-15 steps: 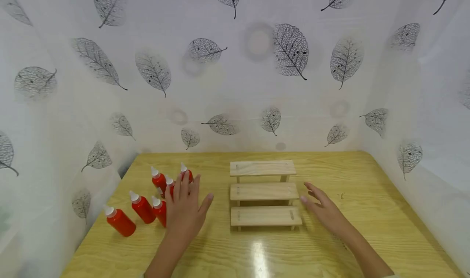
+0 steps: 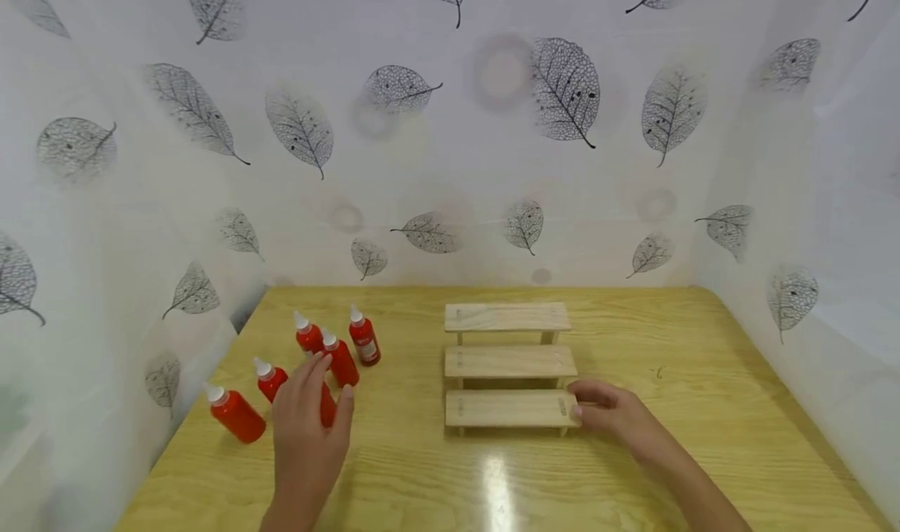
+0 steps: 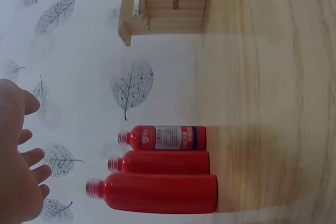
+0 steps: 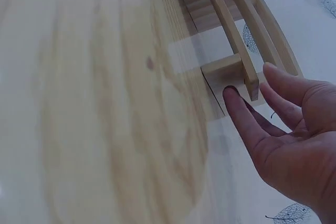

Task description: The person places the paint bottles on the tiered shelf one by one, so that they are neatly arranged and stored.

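Walled in by leaf-printed white sheeting, a wood-grain tabletop is being used as the work surface. At five o'clock in the head view, a three-tier wooden stand is being flanked at its four o'clock by the right hand; the end of its lowest step is being bracketed, though whether it is being gripped cannot be told. At eight o'clock, six nozzle-capped red squeeze bottles are being partly hidden by the left hand, its thumb being parted wide and nothing being grasped. Little is being judged finished: every bottle is being supported by the tabletop, at the stand's nine o'clock, so most handling is seemingly being left.
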A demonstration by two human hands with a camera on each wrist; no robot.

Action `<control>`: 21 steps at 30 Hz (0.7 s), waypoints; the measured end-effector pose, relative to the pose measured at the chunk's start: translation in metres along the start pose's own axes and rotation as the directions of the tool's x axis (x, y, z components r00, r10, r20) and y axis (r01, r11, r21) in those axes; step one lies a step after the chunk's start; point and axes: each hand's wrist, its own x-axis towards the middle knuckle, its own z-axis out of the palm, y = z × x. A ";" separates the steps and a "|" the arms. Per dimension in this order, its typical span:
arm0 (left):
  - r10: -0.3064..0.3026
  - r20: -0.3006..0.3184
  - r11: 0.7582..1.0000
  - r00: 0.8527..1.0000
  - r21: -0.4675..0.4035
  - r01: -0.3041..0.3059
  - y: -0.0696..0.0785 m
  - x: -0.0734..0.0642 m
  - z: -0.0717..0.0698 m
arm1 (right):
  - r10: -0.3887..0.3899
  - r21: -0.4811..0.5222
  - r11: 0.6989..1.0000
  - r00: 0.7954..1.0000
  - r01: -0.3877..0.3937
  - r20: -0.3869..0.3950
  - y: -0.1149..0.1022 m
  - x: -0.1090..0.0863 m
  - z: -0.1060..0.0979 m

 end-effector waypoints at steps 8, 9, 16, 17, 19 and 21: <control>-0.329 0.115 0.937 0.937 -0.079 0.339 -0.012 -0.006 -0.017 | 0.022 0.018 1.000 0.999 -0.022 0.035 0.001 -0.001 0.003; -0.355 0.138 0.925 0.925 -0.094 0.369 -0.014 -0.005 -0.017 | 0.025 0.023 0.999 0.999 -0.025 0.037 0.000 -0.001 0.003; -0.476 0.293 0.830 0.830 -0.165 0.534 -0.030 -0.001 -0.014 | 0.031 0.090 0.995 0.998 -0.036 0.054 0.002 -0.003 0.003; -0.486 0.310 0.818 0.817 -0.166 0.550 -0.031 0.000 -0.013 | 0.032 0.098 0.994 0.998 -0.037 0.055 0.002 -0.003 0.004; -0.504 0.336 0.799 0.796 -0.169 0.577 -0.034 0.002 -0.013 | 0.032 0.111 0.993 0.998 -0.038 0.053 0.002 -0.002 0.004; -0.522 0.358 0.781 0.774 -0.163 0.602 -0.037 0.003 -0.013 | 0.031 0.118 0.992 0.998 -0.037 0.049 0.001 -0.002 0.006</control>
